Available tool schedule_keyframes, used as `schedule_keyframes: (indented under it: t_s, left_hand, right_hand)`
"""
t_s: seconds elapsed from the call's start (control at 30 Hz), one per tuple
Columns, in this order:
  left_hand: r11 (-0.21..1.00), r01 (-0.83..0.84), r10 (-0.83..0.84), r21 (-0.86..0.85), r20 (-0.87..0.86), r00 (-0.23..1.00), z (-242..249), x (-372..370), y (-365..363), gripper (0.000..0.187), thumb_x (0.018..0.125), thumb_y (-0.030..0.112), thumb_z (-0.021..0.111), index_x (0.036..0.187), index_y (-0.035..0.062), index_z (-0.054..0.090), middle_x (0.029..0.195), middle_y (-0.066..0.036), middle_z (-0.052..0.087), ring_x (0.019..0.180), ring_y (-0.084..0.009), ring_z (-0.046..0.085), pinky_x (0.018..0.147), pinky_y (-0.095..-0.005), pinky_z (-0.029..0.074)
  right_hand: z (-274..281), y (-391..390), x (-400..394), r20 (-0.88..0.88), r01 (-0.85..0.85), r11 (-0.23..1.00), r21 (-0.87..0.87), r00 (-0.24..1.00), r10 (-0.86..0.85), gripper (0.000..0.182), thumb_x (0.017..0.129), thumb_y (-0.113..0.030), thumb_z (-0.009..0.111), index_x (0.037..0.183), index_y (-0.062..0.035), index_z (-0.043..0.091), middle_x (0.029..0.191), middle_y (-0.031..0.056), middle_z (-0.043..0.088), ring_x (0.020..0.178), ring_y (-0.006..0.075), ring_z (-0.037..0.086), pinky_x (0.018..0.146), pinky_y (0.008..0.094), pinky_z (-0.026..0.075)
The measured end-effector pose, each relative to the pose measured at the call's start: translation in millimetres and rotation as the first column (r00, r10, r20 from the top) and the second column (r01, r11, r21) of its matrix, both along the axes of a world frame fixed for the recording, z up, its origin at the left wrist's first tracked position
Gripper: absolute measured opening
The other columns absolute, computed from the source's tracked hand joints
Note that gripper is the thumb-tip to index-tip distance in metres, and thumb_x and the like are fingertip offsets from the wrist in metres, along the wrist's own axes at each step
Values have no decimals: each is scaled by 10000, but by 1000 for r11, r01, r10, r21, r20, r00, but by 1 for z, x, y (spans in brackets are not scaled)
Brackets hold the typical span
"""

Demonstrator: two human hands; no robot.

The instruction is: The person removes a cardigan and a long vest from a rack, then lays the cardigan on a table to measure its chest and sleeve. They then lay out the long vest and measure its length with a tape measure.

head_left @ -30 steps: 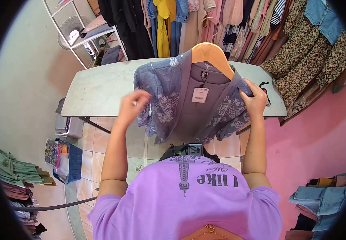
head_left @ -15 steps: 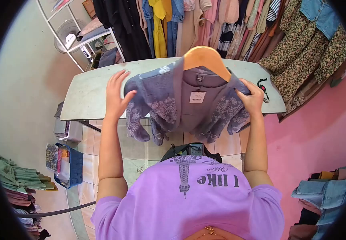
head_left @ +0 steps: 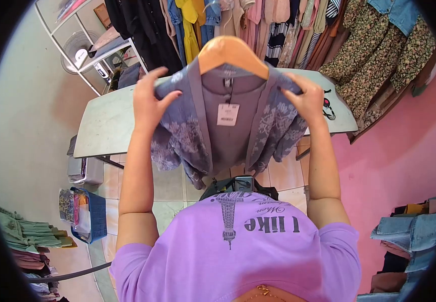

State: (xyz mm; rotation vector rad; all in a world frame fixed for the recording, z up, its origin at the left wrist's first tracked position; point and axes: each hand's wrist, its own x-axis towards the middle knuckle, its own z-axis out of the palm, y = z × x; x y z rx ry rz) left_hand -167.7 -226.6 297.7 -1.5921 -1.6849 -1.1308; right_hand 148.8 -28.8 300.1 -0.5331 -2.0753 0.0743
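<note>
A blue-grey cardigan [head_left: 180,118] with pale floral embroidery hangs open-fronted on a wooden hanger [head_left: 233,53], held up before me over the table's near edge. A white price tag [head_left: 227,115] dangles at its neck. My right hand [head_left: 307,99] grips the shoulder on the right, thumb in front and fingers behind. At the other shoulder is my left hand [head_left: 149,100], its fingers and thumb apart around the edge. The thumb lies against the fabric, without a visible closed grip. The lower part of the cardigan hangs below the tabletop.
Behind the pale table [head_left: 104,121] hangs a rack of clothes [head_left: 278,30]. A black cord with a red piece [head_left: 328,105] lies at the table's right end. A blue basket [head_left: 94,216] stands on the floor at left. A white shelf [head_left: 92,60] holds folded items.
The cardigan and hanger have shifted left and now hang more upright and squarely toward me. My left hand has come from beside the garment onto its shoulder. My right hand keeps its grip.
</note>
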Motion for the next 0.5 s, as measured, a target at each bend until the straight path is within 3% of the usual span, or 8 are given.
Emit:
schedule_keyframes:
  t_s: [0.03,0.07,0.13,0.2,0.27,0.4,0.47,0.5]
  left_hand:
    - [997,62,-47,-38,322,945,-9,-10,-3,685,641,237,812,1229,53,512,1228,-144,554,1106,-304,534,953,-367,406]
    - [999,38,-35,-3,359,933,-18,-22,-4,721,666,208,797,1284,51,461,1267,-138,528,1127,-274,529,973,-354,391]
    - [984,174,-113,-36,631,767,-43,-42,-12,670,725,200,752,1290,15,444,1254,-137,534,1124,-229,524,969,-336,389]
    - [861,451,4,-235,890,455,-77,-71,-31,573,782,218,699,1256,-17,477,1186,-123,572,1061,-185,548,928,-319,412]
    - [795,526,91,-302,916,390,-106,-98,-45,497,799,240,677,1196,-21,532,1102,-100,616,979,-168,581,883,-308,434]
    - [657,530,324,-537,835,444,-125,-130,-58,419,808,214,656,1151,-10,569,1060,-78,633,928,-157,597,846,-307,454]
    - [849,521,67,-88,996,59,-131,-142,-56,386,816,191,633,1141,-7,569,1049,-71,637,922,-167,606,840,-314,464]
    - [858,513,7,-6,1000,-1,-126,-146,-52,416,823,178,614,1189,-3,534,1071,-71,630,953,-176,606,850,-321,470]
  right_hand:
    - [7,4,0,-1,14,998,-55,1000,-14,351,660,-141,726,1008,-147,686,918,71,682,809,239,658,686,299,507]
    - [14,9,0,-3,29,994,-109,1000,-29,359,663,-148,728,1019,-144,685,942,76,682,835,238,662,705,300,510]
    - [24,29,0,-37,42,991,-124,998,-46,361,678,-166,738,1033,-135,684,948,84,687,843,216,673,734,288,508]
    - [37,45,0,-61,73,988,-136,995,-82,367,690,-193,745,1048,-143,683,921,81,695,818,197,679,726,284,506]
    - [53,64,-1,-34,112,979,-168,992,-119,374,702,-222,747,1064,-158,681,900,75,700,800,181,680,721,283,504]
    - [73,114,-12,-16,178,981,-70,984,-180,383,715,-312,736,1073,-188,680,859,74,698,772,196,676,705,307,505]
    - [82,144,-21,-4,169,985,-43,985,-170,388,715,-323,736,1074,-189,679,853,76,697,767,204,674,698,312,504]
    - [84,160,-27,6,156,988,-14,988,-156,393,715,-335,736,1076,-190,678,846,78,695,762,213,672,692,316,504]
